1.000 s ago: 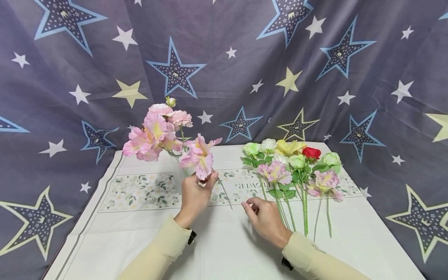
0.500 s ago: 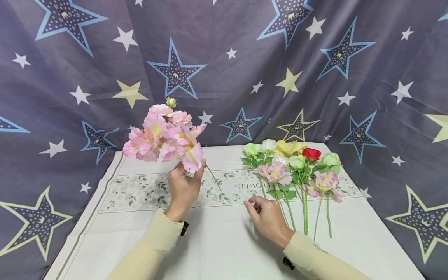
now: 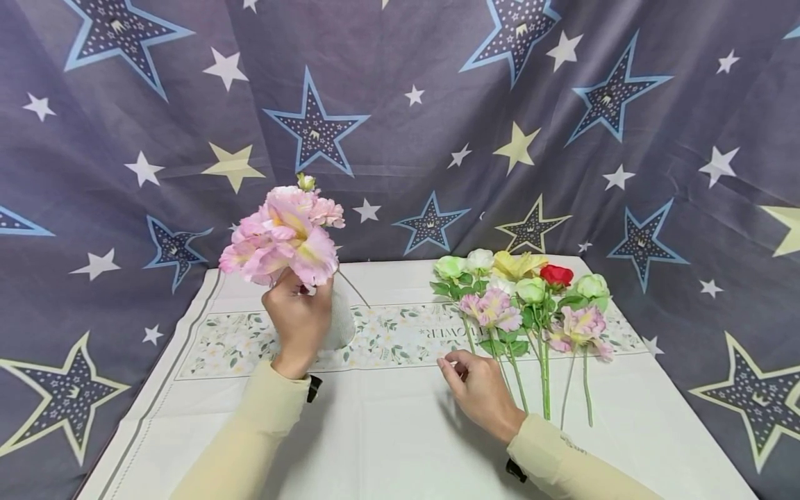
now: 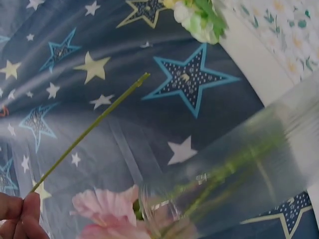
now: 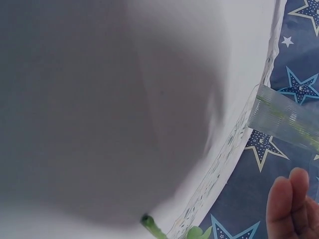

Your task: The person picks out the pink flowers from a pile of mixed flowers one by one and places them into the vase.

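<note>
My left hand (image 3: 296, 323) pinches the stem of a pink artificial flower (image 3: 312, 253) with a yellow-streaked middle. Its bare green stem (image 4: 89, 132) slants away from the fingertips (image 4: 31, 209), the end pointing free beside a clear ribbed vase (image 4: 239, 164). In the head view that vase stands partly hidden behind the left hand, with other pink flowers (image 3: 240, 250) in it overlapped by the held bloom. On the white cloth near the flower stems, my right hand (image 3: 481, 392) lies with loosely bent fingers (image 5: 281, 201), holding nothing.
Right of the middle, several loose artificial flowers lie on the cloth: green and white roses (image 3: 450, 266), a yellow bloom (image 3: 519, 264), a red rose (image 3: 556, 274) and pink ones (image 3: 578, 326). A floral printed band (image 3: 244, 340) crosses the tablecloth. A star-patterned curtain (image 3: 400, 153) hangs behind.
My left hand has carried the pink flower leftward and slightly up, so it now overlaps the flowers in the vase. The right hand has barely moved.
</note>
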The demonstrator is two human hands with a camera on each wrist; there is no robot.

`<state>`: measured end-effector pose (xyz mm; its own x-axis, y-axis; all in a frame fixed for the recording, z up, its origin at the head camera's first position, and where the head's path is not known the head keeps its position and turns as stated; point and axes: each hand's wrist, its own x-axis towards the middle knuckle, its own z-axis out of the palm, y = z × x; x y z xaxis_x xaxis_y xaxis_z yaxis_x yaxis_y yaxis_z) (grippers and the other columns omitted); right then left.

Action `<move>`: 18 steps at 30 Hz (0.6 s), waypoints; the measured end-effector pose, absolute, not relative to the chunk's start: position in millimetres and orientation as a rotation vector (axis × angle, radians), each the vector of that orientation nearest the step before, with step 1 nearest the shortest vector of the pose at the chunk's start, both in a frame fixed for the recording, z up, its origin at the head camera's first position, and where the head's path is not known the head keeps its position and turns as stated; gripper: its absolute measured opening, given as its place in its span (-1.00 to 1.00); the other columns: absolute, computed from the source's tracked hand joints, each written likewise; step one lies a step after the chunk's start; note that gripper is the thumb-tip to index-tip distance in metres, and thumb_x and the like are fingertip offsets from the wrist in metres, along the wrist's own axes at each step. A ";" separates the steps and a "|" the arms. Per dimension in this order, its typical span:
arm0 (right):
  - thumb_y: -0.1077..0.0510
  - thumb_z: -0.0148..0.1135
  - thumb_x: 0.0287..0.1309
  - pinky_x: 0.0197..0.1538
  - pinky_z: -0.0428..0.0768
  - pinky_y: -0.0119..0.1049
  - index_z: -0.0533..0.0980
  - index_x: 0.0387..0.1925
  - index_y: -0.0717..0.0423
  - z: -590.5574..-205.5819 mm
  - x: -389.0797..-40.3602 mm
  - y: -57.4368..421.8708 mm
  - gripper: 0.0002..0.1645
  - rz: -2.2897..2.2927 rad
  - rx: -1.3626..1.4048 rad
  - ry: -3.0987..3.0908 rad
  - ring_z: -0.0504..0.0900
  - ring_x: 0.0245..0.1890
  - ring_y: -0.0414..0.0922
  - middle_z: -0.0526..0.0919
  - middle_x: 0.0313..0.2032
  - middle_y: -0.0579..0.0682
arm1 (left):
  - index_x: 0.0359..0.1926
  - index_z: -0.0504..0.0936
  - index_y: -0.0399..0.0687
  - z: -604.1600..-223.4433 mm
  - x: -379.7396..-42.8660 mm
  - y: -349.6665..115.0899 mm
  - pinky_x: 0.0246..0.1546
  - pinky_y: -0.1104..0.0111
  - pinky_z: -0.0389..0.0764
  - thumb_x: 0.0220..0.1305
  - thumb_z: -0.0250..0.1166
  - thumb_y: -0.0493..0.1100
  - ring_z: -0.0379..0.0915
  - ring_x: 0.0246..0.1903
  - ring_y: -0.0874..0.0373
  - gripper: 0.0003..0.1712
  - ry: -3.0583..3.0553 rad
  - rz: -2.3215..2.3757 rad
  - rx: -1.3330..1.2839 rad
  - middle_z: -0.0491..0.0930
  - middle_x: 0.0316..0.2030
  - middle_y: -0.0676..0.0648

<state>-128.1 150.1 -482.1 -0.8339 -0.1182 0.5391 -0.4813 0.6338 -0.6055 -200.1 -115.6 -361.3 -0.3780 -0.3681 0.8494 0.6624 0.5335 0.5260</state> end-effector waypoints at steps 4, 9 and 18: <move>0.23 0.39 0.29 -0.59 0.47 -0.52 0.70 -0.31 0.17 -482.1 -127.9 150.3 -0.93 1.074 0.466 -2.407 0.42 -0.67 -0.47 0.56 -0.64 -0.28 | -0.78 0.42 -0.25 -354.8 -204.4 -121.6 -0.58 0.53 0.05 0.04 0.35 -0.48 0.04 -0.68 0.29 -0.62 -1.571 -1.084 -0.213 0.30 -0.78 -0.20; 0.23 0.39 0.29 -0.58 0.48 -0.52 0.70 -0.31 0.17 -483.0 -127.9 151.0 -0.93 1.066 0.463 -2.401 0.43 -0.67 -0.48 0.56 -0.65 -0.28 | -0.77 0.48 -0.23 -345.5 -206.7 -128.6 -0.60 0.52 0.02 0.07 0.33 -0.45 0.01 -0.70 0.28 -0.65 -1.528 -1.091 -0.185 0.27 -0.78 -0.11; 0.23 0.39 0.28 -0.58 0.47 -0.55 0.70 -0.32 0.16 -484.3 -128.8 152.7 -0.94 1.044 0.471 -2.390 0.43 -0.67 -0.49 0.57 -0.65 -0.27 | -0.69 0.50 -0.23 -333.6 -209.5 -140.7 -0.52 0.47 0.12 0.18 0.35 -0.34 0.11 -0.64 0.22 -0.67 -1.501 -1.123 -0.087 0.30 -0.77 -0.08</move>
<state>-128.8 152.7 -484.3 -0.8222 -0.1158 0.5572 -0.4875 0.6485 -0.5846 -209.5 -140.7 -333.6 -0.2983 -0.5226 0.7987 0.6189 0.5311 0.5787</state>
